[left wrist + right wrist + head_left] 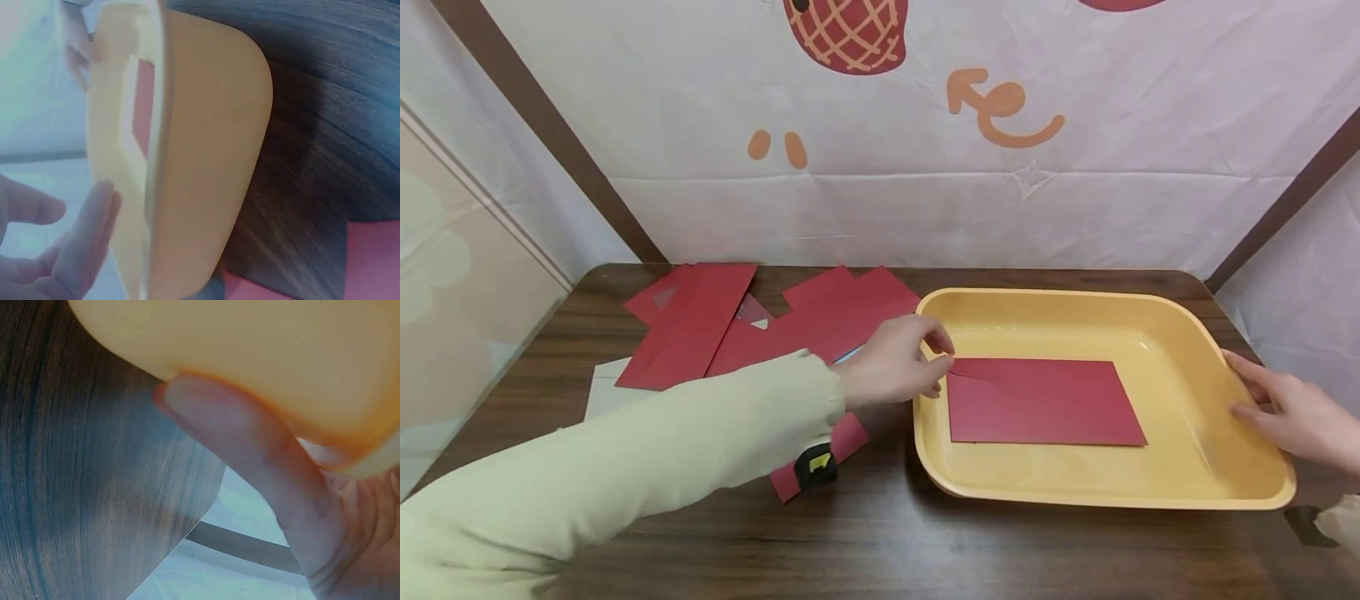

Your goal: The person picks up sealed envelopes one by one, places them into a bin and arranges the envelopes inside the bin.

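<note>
A yellow plastic tray [1195,375] stands at the right of the table, with one red envelope [1041,404] lying flat inside it. My right hand [1296,408] grips the tray's right rim; in the right wrist view a finger [231,419] lies along the tray's outer wall. Over the left rim hovers my left hand [891,362], its fingers loosely bent beside the envelope's left edge. The left wrist view shows a gap between its thumb and fingers [87,237], with nothing held there.
More red envelopes [685,333] lie overlapping at the table's back left, with a white sheet [606,387] under them. My left sleeve [700,442] covers part of the pile. Behind the wooden table [850,550] hangs a printed white cloth [700,125].
</note>
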A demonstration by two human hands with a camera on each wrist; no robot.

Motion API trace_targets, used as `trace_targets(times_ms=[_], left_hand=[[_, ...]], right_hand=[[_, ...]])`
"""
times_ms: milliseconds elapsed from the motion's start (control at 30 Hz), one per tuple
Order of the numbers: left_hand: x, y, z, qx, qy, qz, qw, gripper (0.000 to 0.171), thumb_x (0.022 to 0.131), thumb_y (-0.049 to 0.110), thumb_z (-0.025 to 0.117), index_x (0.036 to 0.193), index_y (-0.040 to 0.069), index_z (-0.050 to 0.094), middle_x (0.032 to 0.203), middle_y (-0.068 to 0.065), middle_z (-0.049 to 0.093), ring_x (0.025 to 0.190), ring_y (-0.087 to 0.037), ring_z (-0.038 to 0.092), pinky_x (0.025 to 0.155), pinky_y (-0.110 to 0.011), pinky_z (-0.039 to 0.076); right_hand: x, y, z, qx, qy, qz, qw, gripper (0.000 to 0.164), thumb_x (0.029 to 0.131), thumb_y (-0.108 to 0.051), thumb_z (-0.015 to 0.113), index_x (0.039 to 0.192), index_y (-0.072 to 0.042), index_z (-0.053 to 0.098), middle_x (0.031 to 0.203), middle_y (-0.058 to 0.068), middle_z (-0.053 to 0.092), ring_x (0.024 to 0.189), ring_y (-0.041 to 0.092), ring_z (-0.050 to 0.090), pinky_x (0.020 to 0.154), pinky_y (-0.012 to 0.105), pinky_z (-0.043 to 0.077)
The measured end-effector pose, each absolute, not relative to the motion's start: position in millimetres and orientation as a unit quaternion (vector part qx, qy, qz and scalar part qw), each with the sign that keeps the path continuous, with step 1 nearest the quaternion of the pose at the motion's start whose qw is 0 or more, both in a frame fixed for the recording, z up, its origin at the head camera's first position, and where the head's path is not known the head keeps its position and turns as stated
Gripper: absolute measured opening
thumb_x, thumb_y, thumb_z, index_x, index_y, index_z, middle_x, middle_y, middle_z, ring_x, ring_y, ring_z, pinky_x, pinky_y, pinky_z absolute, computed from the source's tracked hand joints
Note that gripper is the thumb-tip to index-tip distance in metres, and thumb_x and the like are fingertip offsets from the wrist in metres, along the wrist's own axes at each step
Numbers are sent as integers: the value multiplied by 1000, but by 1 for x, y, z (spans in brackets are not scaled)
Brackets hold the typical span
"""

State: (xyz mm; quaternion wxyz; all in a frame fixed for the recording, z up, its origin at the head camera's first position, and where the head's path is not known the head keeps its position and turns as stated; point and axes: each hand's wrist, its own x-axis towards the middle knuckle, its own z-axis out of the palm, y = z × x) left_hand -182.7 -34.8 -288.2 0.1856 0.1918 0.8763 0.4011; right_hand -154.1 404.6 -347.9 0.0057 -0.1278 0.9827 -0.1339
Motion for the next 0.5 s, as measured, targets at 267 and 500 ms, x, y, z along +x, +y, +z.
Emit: trace_targets(times_ms=[267,500], left_hand=[[-170,-69,-281,200,866,446,107,11,92,10,59,102,5,61,100,-6,55,65,-13,66,62,-27,55],[-165,-101,-293,183,899,394,50,10,92,14,59,99,10,64,96,-3,57,74,-14,58,60,-30,49]], right_hand=[[-154,405,-348,-134,982,-132,-2,61,82,7,60,131,25,31,71,5,62,51,-6,41,48,22,37],[-153,404,-346,-134,982,-137,0,60,82,7,60,131,26,31,72,7,63,51,-7,44,47,21,39]])
